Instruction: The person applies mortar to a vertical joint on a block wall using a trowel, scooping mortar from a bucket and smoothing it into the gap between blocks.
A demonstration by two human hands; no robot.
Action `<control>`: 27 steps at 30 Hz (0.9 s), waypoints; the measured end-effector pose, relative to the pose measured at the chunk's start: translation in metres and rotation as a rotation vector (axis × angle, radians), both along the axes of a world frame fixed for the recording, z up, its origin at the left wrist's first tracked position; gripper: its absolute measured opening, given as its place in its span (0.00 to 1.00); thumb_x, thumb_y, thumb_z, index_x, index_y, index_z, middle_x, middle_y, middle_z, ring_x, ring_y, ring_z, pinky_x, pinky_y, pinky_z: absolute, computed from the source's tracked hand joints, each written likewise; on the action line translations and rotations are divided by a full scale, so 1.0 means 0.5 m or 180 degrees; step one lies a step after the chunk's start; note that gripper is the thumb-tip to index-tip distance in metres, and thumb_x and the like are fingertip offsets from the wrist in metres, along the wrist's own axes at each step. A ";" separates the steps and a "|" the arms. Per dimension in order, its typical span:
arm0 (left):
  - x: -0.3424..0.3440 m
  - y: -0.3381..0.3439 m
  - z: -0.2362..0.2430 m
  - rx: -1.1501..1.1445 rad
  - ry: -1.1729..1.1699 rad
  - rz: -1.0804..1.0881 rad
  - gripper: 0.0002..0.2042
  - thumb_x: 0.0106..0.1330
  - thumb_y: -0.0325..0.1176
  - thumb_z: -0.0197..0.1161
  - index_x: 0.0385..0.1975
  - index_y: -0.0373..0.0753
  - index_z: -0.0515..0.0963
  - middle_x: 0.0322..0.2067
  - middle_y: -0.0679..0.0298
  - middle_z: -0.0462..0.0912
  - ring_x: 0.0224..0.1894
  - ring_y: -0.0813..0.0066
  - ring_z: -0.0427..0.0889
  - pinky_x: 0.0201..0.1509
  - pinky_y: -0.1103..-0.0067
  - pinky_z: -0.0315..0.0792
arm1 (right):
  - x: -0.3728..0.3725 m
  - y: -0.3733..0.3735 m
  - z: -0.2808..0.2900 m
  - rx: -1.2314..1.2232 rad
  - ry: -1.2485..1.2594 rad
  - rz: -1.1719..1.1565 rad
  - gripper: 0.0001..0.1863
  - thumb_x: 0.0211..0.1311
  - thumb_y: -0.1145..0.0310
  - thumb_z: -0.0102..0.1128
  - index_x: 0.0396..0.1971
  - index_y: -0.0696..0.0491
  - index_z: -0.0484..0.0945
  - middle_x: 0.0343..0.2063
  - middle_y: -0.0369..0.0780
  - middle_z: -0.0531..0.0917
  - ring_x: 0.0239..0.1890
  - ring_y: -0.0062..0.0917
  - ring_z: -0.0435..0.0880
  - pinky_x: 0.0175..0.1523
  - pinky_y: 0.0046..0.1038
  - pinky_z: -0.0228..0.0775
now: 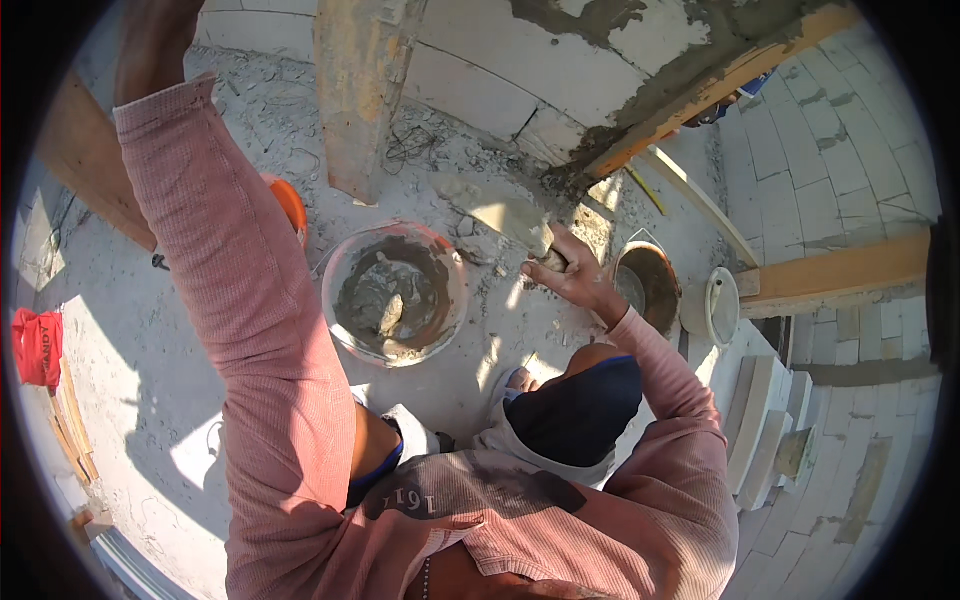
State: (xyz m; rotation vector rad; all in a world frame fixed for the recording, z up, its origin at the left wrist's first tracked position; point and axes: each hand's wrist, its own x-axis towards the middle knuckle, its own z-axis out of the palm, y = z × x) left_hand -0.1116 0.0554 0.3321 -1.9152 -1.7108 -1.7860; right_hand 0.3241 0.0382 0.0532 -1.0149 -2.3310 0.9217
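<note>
The right hand is closed around the handle of a trowel, with the thumb toward the near side. The trowel sits in the middle of the scene, its blade pointing to the far left over the dusty floor, with wet grey stuff on it. The left arm, in a pink sleeve, stretches to the far left; its hand lies past the edge of the view, so I cannot tell whether it is wide, narrow or holding something.

Between the two arms stands a bucket with grey mortar inside and a lump lying in it. An orange bucket shows partly behind the left sleeve. Just right of the right hand is another bucket, with a pale round container beside it.

On the far side a worn board stands in front of a block wall, partly smeared with grey. A wooden beam juts in from the right, and pale blocks are stacked on the near side of it. A red bag lies at the left edge.
</note>
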 end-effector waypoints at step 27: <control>-0.021 0.019 -0.020 0.1265 -0.1003 0.0344 0.23 0.72 0.51 0.62 0.58 0.42 0.82 0.54 0.59 0.84 0.59 0.68 0.82 0.68 0.72 0.69 | 0.220 0.165 1.075 0.1310 -0.0807 -0.3086 0.22 0.72 0.47 0.59 0.31 0.53 0.76 0.23 0.32 0.77 0.18 0.13 0.75 0.20 0.17 0.70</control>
